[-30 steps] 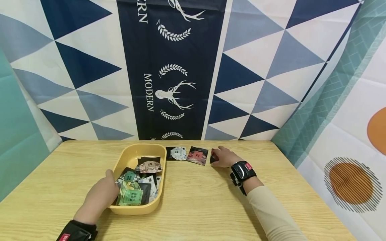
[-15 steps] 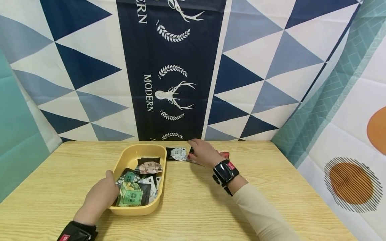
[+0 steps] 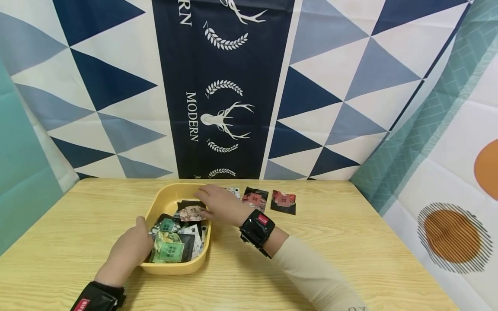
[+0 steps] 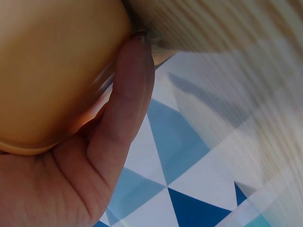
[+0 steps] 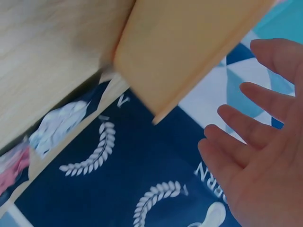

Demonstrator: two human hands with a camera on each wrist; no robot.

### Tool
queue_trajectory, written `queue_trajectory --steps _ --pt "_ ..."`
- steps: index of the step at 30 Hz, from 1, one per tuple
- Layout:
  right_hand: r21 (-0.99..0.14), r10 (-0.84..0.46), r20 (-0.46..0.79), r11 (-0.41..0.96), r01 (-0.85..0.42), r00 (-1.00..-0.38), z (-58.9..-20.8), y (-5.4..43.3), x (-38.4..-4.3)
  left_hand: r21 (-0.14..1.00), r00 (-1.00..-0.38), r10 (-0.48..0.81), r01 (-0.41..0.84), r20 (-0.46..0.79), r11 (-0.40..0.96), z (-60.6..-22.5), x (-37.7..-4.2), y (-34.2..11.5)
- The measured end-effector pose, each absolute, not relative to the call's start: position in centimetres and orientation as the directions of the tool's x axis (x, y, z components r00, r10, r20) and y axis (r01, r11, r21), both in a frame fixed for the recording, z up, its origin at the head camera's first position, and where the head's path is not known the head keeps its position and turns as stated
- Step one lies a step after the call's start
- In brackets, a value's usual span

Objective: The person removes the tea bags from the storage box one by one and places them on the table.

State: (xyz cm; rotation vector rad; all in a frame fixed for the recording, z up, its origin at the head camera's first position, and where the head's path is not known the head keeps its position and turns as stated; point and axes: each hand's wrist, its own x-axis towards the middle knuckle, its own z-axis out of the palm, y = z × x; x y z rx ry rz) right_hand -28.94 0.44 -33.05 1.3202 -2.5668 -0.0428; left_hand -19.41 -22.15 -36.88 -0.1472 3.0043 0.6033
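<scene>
My left hand [image 3: 130,247] grips the left rim of a yellow plastic bin [image 3: 175,270]; in the left wrist view a digit [image 4: 128,90] lies along the bin's outer wall. Several black sachets with printed labels lie inside, among them a green-labelled sachet [image 3: 171,252] and a pinkish-brown sachet [image 3: 191,213]. My right hand [image 3: 225,206] hovers over the bin's right rim, fingertips near the pinkish-brown sachet. The right wrist view shows that hand [image 5: 265,123] with fingers spread and nothing held.
Along the table's back edge, right of the bin, lie a white-patterned sachet [image 3: 235,191], partly hidden by my right hand, a dark sachet with a red label [image 3: 254,198] and another red-labelled sachet [image 3: 284,201]. A patterned cloth [image 3: 218,86] hangs behind the wooden table [image 3: 249,276].
My right hand has left the rightmost red-labelled sachet and moved leftward past the other sachets to the bin. That sachet now lies uncovered. My left hand stays on the bin.
</scene>
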Motion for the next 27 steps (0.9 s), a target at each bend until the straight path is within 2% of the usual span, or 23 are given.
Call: queue_trajectory --steps 7,15,22,27 --pt "0.121 -0.829 0.19 0.552 -0.825 -0.526 -33.4 -1.4 -28.3 0.373 -0.995 -0.073 -0.093 -0.068 0.923 -36.9 -19.3 -22.2" --pt "0.136 -0.807 0.064 0.589 -0.796 -0.586 -34.3 -2.9 -28.4 0.384 -0.997 -0.06 -0.075 -0.05 0.92 -36.9 -19.1 -22.1" --pt "0.166 -0.802 0.006 0.59 -0.79 -0.597 -35.1 -4.0 -29.0 0.362 -0.995 -0.072 -0.093 -0.071 0.928 -36.9 -19.4 -22.2" --pt "0.143 -0.798 -0.023 0.594 -0.792 -0.603 -35.9 -4.7 -29.6 0.38 -0.993 -0.076 -0.104 -0.086 0.919 -36.9 -19.3 -22.1"
